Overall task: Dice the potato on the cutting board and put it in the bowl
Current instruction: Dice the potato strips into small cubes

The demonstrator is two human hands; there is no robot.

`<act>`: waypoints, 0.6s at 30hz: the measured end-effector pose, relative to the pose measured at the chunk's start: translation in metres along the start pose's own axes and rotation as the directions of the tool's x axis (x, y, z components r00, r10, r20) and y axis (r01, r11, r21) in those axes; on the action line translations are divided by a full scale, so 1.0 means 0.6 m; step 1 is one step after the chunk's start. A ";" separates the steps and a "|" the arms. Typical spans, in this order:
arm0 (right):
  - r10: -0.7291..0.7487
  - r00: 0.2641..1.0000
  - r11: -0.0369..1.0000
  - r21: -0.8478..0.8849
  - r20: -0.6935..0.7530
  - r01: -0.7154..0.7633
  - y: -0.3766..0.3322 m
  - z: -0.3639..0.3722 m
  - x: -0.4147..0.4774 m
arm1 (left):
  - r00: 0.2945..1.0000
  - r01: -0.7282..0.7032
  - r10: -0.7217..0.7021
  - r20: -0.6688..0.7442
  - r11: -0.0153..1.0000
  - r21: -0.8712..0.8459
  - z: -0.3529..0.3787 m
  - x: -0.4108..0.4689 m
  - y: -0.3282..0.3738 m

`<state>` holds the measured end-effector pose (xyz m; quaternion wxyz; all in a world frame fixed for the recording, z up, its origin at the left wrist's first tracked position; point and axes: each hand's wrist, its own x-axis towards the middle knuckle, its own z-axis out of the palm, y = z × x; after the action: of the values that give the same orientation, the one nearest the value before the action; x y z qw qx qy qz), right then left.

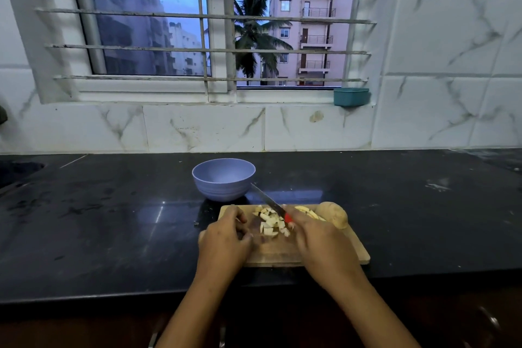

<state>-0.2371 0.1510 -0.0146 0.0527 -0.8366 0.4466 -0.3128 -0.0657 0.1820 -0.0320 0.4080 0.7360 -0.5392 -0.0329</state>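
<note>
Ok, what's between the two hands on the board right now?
Head view: a pile of diced potato lies between the left hand and the right hand, the knife blade slanting over its far-right edge.

No writing, label, brand or number can be read anywhere in the view. The bowl (223,191), the cutting board (282,251), the knife (268,202) and the teal tub (351,97) on the window sill show plain surfaces. The buildings (313,22) outside are too far off to show any sign.
</note>
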 end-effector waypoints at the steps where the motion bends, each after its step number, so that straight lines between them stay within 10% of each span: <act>1: -0.005 1.000 0.995 0.104 -0.007 0.006 0.011 0.001 0.005 | 1.000 0.000 0.000 0.025 1.000 0.003 0.001 0.006 0.005; 12: 0.191 0.965 0.697 0.717 -0.177 -0.006 0.083 0.020 0.008 | 0.974 0.049 -0.019 0.224 0.990 -0.133 0.013 0.074 0.026; 18: 0.352 0.912 0.486 0.874 -0.211 0.015 0.088 0.023 0.006 | 0.930 -0.243 0.233 0.283 0.970 0.000 0.031 0.071 0.088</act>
<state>-0.2655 0.1143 -0.0434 0.4092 -0.5759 0.3138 -0.6344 -0.0980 0.1321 0.0058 0.3156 0.6599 -0.6774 -0.0779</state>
